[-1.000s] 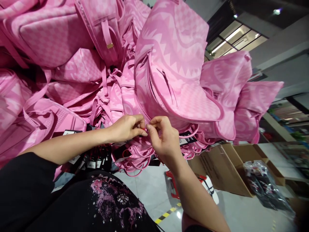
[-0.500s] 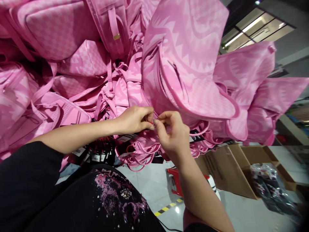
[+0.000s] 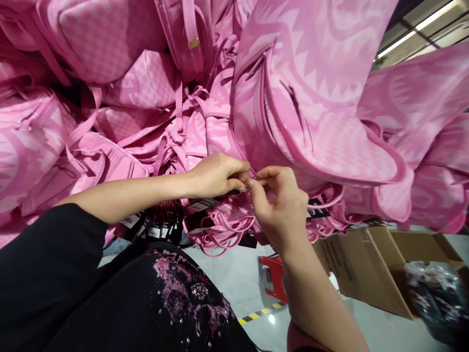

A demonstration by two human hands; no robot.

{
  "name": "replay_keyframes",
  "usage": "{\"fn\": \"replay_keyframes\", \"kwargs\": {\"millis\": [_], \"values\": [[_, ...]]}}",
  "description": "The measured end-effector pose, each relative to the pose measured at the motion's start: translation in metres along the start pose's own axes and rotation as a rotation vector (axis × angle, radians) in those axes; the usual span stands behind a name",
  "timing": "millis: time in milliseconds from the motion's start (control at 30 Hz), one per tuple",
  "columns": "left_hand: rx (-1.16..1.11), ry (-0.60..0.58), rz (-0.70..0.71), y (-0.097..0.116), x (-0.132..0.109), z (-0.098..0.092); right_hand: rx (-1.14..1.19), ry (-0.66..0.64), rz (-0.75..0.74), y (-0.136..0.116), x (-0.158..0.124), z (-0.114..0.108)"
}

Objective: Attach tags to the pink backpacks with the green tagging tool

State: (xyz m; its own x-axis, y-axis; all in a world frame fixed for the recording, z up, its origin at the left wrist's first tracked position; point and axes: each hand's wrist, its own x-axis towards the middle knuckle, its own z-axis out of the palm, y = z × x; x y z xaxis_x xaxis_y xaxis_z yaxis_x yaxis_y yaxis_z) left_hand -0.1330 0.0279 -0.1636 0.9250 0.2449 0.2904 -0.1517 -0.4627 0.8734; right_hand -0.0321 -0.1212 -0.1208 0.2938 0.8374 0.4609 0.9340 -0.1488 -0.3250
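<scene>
My left hand [image 3: 218, 177] and my right hand [image 3: 280, 205] meet fingertip to fingertip in front of a pink backpack [image 3: 326, 98]. Each is closed in a pinch. A speck of red shows at the left fingertips, but the small thing pinched there is mostly hidden. What the right fingers grip is too small to make out. The backpack has a shark-teeth pattern, and its zipper [image 3: 269, 127] runs down the side. Under my left hand lie a black hang tag [image 3: 200, 220] with a red string and pink straps [image 3: 234, 222].
Piled pink bags [image 3: 98, 44] fill the left and back, and more hang at the right. A bunch of black tags [image 3: 157, 230] is below my left forearm. An open cardboard box [image 3: 362, 269], plastic-wrapped goods [image 3: 436, 288] and a red object [image 3: 273, 278] are on the floor.
The view has shifted, so the bags and both hands sit further right in the picture. The hands keep their pinch close together at the same spot by the backpack.
</scene>
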Motion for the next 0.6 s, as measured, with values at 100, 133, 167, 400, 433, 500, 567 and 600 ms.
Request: {"fn": "replay_keyframes", "kwargs": {"millis": [100, 133, 167, 400, 433, 500, 567, 600], "values": [[-0.040, 0.015, -0.003, 0.000, -0.001, 0.000, -0.007, -0.011, 0.032, -0.003, 0.001, -0.002], [-0.119, -0.067, -0.013, 0.000, -0.003, 0.000, -0.012, -0.001, 0.031, -0.005, 0.000, -0.003], [-0.183, -0.140, -0.027, 0.001, -0.005, 0.001, -0.015, 0.003, 0.023, -0.006, 0.000, -0.004], [-0.125, 0.004, -0.068, -0.001, -0.006, 0.009, 0.035, -0.036, 0.023, -0.002, -0.001, -0.003], [-0.162, -0.054, -0.056, -0.001, -0.006, 0.009, 0.039, -0.033, 0.014, -0.001, -0.001, -0.002], [-0.158, -0.070, -0.046, 0.001, -0.007, 0.010, 0.031, -0.020, -0.007, 0.000, -0.002, -0.002], [-0.040, 0.061, -0.059, 0.001, -0.009, 0.010, 0.019, -0.005, -0.025, 0.001, -0.002, -0.001], [0.010, 0.119, -0.060, 0.000, -0.010, 0.011, 0.017, 0.000, -0.030, 0.001, -0.002, -0.001]]}}
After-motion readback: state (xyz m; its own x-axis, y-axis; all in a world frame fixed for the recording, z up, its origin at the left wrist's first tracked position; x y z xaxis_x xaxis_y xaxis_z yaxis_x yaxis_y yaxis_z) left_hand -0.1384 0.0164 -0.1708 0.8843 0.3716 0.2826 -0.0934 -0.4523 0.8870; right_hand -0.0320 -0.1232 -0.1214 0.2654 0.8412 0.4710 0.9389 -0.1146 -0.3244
